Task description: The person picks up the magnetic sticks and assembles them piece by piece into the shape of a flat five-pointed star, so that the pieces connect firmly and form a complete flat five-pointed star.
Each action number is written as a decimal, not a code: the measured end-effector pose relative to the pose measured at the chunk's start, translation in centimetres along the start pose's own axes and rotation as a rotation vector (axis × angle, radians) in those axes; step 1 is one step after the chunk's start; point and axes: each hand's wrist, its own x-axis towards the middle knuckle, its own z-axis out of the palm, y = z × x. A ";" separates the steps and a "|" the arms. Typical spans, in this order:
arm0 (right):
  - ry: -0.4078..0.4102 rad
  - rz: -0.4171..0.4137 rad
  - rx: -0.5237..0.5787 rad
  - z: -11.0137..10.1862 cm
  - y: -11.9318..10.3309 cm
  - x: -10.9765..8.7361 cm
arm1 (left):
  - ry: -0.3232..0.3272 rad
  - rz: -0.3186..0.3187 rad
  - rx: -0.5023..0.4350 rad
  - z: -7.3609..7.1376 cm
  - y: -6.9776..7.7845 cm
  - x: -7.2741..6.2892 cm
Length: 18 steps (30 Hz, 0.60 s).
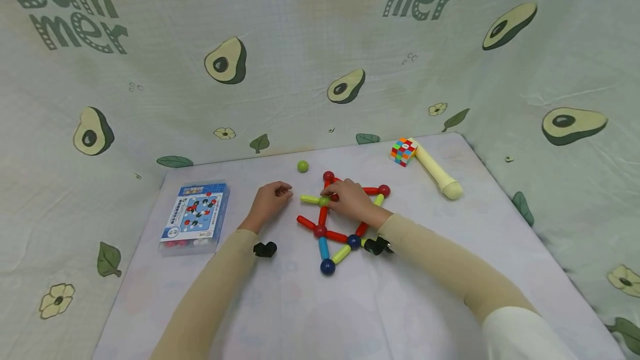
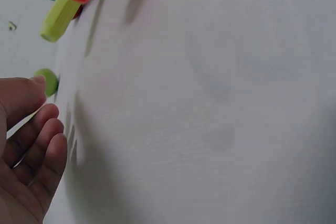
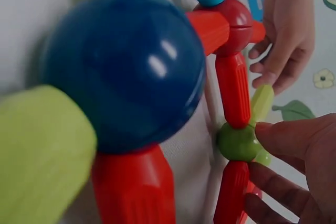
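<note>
My right hand (image 1: pixel 354 202) is at the upper part of a structure of coloured rods and balls, its thumb and fingers pinching a green ball (image 3: pixel 236 142). Red rods (image 3: pixel 232 90) and a yellow-green rod (image 3: pixel 262 102) stick out from that ball. My left hand (image 1: pixel 270 202) hovers left of the structure, fingers loosely bent and holding nothing. Close to the lens in the right wrist view is a dark blue ball (image 3: pixel 123 72). A red ball (image 1: pixel 320 231) and another dark blue ball (image 1: pixel 328 266) form lower corners of the structure.
A loose green ball (image 1: pixel 302 166) lies behind the structure. On the left sits a boxed set (image 1: pixel 195 218) with a printed lid. At the back right, a puzzle cube (image 1: pixel 403 151) touches a pale yellow stick with a rounded end (image 1: pixel 440 174). A patterned cloth hangs behind.
</note>
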 end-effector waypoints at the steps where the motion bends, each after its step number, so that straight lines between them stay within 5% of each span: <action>1: -0.005 -0.003 -0.013 0.0 0.1 0.2 | 0.004 -0.006 -0.003 0.0 0.0 0.2; 18: -0.054 0.005 -0.044 -0.3 0.7 1.1 | 0.073 0.021 -0.018 1.0 0.7 3.0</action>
